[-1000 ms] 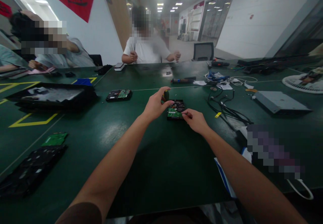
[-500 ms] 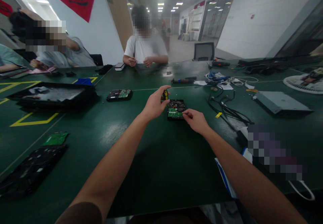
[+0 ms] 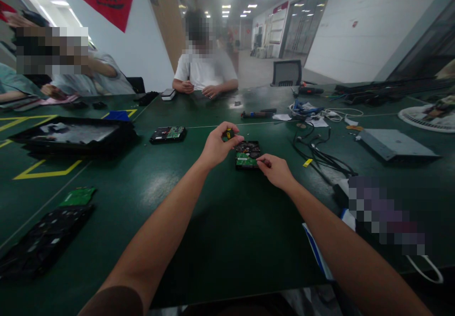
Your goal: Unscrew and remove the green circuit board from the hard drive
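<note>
A hard drive (image 3: 248,153) lies circuit-board side up on the green table (image 3: 227,230), straight ahead of me. My left hand (image 3: 217,145) is closed round the yellow-and-black handle of a small screwdriver (image 3: 229,134) at the drive's left far corner. My right hand (image 3: 277,171) rests at the drive's right near edge, fingertips pinched together against it. What the pinch holds is too small to make out.
A second hard drive (image 3: 168,134) lies further left, beside a black tray (image 3: 71,134). A green circuit board (image 3: 77,196) and black panel (image 3: 39,245) sit near left. Tangled black cables (image 3: 316,152) and a grey box (image 3: 394,143) lie right. Two people sit across the table.
My left hand has curled tighter round the screwdriver handle and shifted slightly. The person opposite has lowered both hands to the table. My right hand stays put.
</note>
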### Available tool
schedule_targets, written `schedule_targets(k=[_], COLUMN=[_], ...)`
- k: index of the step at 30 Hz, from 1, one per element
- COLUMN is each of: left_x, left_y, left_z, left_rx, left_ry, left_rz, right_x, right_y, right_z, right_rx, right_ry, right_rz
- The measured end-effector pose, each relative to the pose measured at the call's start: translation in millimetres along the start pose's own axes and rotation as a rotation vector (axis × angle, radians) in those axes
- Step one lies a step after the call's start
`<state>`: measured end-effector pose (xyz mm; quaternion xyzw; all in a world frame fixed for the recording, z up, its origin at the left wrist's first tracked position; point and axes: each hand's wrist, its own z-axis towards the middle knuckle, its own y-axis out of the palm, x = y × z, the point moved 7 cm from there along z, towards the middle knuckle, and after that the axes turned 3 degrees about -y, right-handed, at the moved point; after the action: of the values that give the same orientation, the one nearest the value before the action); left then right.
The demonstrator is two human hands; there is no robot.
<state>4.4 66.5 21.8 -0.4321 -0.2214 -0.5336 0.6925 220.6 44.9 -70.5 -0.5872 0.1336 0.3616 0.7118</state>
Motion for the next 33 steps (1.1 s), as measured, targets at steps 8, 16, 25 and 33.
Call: schedule_targets(k=[8,16,25,33], left_x=[8,-9,17,9], left_y=[-2.4,7.2,-5.9,-5.8], left_z=[-2,-2,-5,-1], left_rx=[0.024,-0.035,0.074,0.009], left_ry=[0.084,-0.006,0.116,0.121], left_rz=[0.125,0.035,0.291,0.276], right_x=[2,3,1,4], right_y=[2,2,1,3], right_z=[0,1,-1,0], right_rx=[0.0,0.014,0.002,-0.015], right_ry=[0.003,-0.003,0.001,0.032], right_rz=[0.016,0.007,0.031,0.027])
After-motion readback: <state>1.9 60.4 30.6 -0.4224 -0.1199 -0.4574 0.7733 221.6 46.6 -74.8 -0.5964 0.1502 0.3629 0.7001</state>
